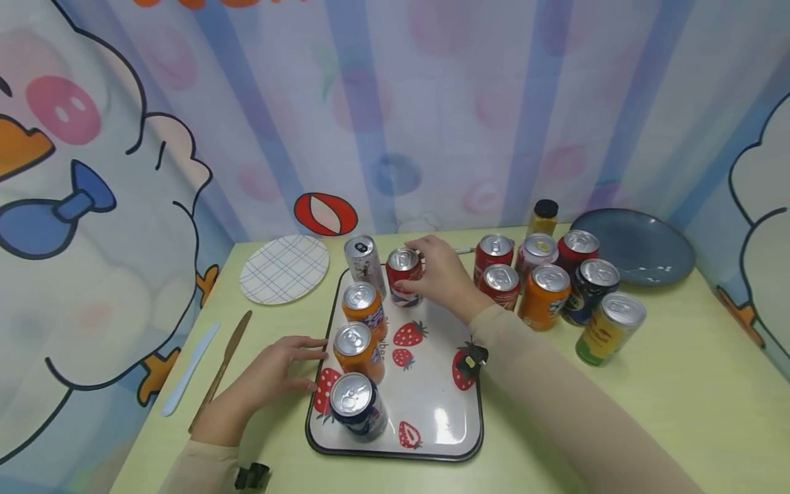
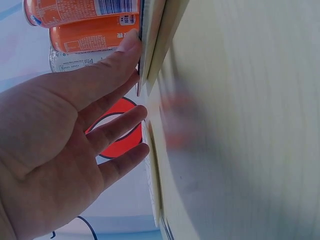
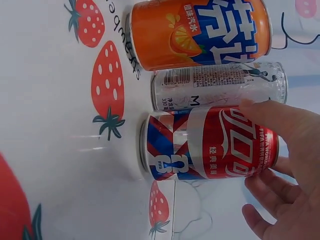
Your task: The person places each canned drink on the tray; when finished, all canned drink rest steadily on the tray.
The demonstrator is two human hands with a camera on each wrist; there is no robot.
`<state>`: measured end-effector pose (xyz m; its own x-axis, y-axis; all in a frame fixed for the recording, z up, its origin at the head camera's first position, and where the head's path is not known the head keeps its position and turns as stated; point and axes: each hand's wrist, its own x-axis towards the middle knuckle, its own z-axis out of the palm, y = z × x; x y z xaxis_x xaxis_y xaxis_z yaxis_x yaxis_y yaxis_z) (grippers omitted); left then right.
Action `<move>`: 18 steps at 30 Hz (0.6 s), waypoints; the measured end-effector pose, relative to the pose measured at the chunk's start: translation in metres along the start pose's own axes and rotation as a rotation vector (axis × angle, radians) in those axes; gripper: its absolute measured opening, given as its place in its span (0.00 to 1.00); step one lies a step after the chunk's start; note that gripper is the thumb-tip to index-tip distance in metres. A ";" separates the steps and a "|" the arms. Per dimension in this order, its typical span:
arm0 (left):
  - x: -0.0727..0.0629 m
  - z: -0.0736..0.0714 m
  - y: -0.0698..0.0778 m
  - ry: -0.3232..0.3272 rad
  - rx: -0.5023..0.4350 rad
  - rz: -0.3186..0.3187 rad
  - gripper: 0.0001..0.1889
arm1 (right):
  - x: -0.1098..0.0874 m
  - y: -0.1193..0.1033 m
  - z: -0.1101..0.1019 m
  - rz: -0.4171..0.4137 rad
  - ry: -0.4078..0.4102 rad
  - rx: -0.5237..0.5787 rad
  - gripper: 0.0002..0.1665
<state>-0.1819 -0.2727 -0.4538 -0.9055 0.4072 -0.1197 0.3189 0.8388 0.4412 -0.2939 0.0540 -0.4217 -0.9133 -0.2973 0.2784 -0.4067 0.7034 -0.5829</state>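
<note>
My right hand (image 1: 437,273) grips a red cola can (image 3: 215,142) near its top, thumb on one side and fingers round the other. That can stands at the far part of the strawberry-print tray (image 1: 426,412), beside a tall silver can (image 1: 364,264). Two orange soda cans (image 1: 363,305) and a dark blue can (image 1: 358,408) continue the row down the tray's left side. My left hand (image 1: 278,374) is at the tray's left edge with fingers spread and nothing held; its thumb and index fingertips are right at the rim in the left wrist view.
Several more cans, including an orange one (image 1: 544,298) and a yellow-green one (image 1: 611,328), stand right of the tray. Behind them are a black-capped bottle (image 1: 543,218) and a blue-grey plate (image 1: 636,247). Left lie a checked plate (image 1: 284,269), a pale knife (image 1: 191,370) and a brown knife (image 1: 228,357).
</note>
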 end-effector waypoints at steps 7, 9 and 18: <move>-0.003 0.001 0.001 0.000 -0.002 0.014 0.27 | -0.026 0.000 -0.017 -0.013 -0.009 -0.065 0.44; -0.004 0.000 0.001 -0.001 -0.001 0.017 0.27 | -0.039 0.001 -0.024 -0.035 0.000 -0.064 0.40; -0.003 -0.002 0.001 0.007 -0.008 0.029 0.28 | -0.101 0.015 -0.077 -0.159 0.082 -0.084 0.32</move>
<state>-0.1795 -0.2737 -0.4517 -0.8979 0.4286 -0.1002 0.3429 0.8239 0.4511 -0.2060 0.1446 -0.4000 -0.8312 -0.3580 0.4254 -0.5396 0.7041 -0.4616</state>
